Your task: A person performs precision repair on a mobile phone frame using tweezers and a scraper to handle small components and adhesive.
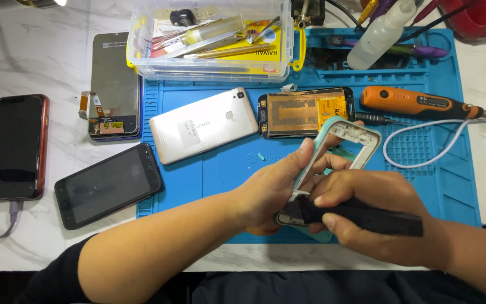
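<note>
My left hand [274,191] grips a silver phone frame [349,139], an empty bezel with an open middle, tilted up over the blue work mat [220,169]. My right hand [378,217] is closed around a black-handled tool [367,218] whose tip presses at the lower end of the frame. Both hands meet near the mat's front edge. The frame's lower end is hidden under my fingers.
On the mat lie a gold phone face down [203,125], an opened screen assembly [306,112] and an orange powered driver [423,103]. A clear tool box [212,36] and squeeze bottle [381,34] stand behind. Three more phones [108,184] [17,147] [115,84] lie left.
</note>
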